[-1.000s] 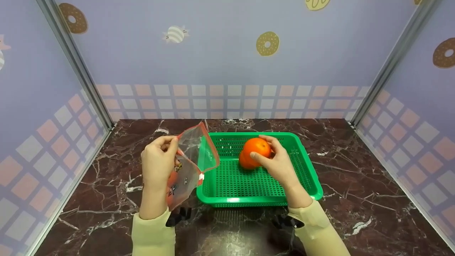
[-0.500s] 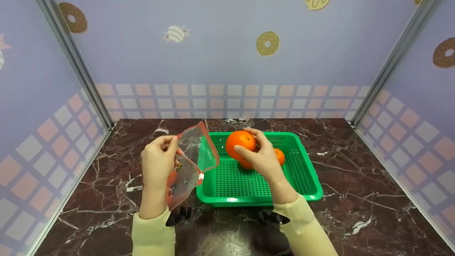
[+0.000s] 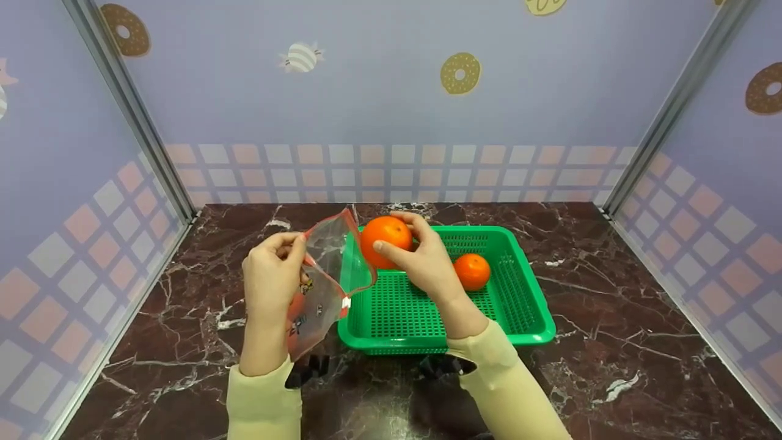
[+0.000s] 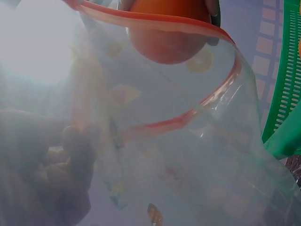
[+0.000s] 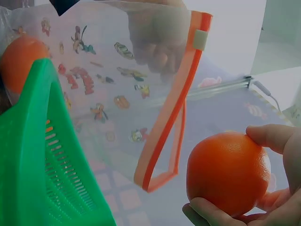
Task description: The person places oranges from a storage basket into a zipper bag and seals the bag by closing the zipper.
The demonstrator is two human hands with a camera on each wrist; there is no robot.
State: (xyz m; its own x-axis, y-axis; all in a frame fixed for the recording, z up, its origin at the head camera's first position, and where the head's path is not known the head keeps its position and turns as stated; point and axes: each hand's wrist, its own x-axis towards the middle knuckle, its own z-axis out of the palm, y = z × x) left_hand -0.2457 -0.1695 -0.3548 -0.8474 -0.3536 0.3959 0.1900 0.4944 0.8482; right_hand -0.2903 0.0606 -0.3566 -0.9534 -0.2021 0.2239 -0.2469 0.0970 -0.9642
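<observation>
My left hand [image 3: 273, 275] pinches the rim of a clear zip bag [image 3: 324, 311] edged in orange-red, its mouth gaping to the right. Cartoon prints and a white slider [image 5: 200, 40] show on the bag in the right wrist view. Low inside the bag lies an orange [image 5: 24, 63]. Thumb and fingers of my right hand [image 3: 424, 260] grip another orange [image 3: 386, 241] right at the bag's mouth, above the left part of the green basket [image 3: 391, 344]. In the left wrist view this held orange [image 4: 167, 44] shows partly through the bag's film.
One more orange [image 3: 472, 272] sits in the basket, right of my right hand; a further one is mostly hidden behind that hand. The dark marbled tabletop [image 3: 611, 342] is bounded by patterned walls [image 3: 391, 110] with metal corner rails.
My right hand has carried the orange leftward and slightly up, from over the basket's middle to the bag's mouth, uncovering the orange at right. The left hand and bag have stayed put.
</observation>
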